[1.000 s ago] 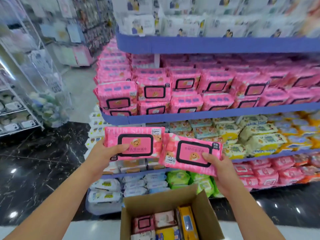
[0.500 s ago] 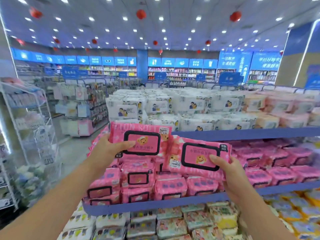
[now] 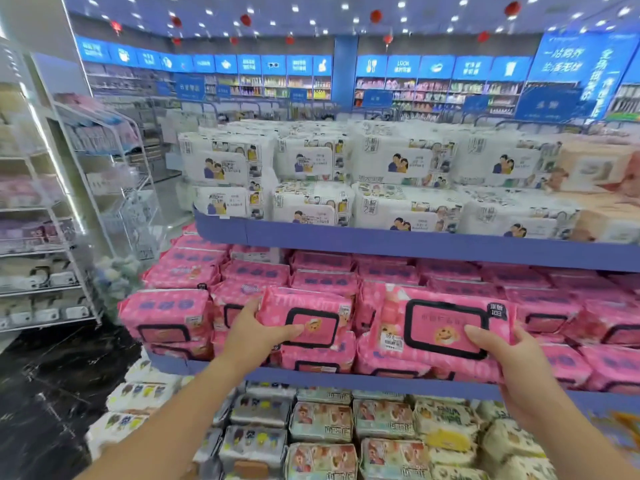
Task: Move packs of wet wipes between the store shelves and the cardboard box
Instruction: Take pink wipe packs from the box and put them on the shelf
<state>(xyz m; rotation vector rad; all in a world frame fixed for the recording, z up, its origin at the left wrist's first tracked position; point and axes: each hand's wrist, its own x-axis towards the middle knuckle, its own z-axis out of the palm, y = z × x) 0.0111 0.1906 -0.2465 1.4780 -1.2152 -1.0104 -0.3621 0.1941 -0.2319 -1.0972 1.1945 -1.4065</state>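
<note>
A: Pink shelf (image 3: 346, 379), any room?
B: Packed. Stacked pink packs (image 3: 166, 313) fill the front row. Only a slim gap above them, under the upper shelf (image 3: 415, 245).
A: Left side?
B: Open aisle floor (image 3: 52, 375), wire rack (image 3: 74, 220) standing beyond it.

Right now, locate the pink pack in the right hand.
Head view, right of centre: the right hand holds the pink pack in front of the stacked pink packs on the blue shelf, beside the second pack in the left hand.

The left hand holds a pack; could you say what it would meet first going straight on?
The left hand with its pack would probably meet the stacked packs on the shelf first; depth is unclear.
</note>
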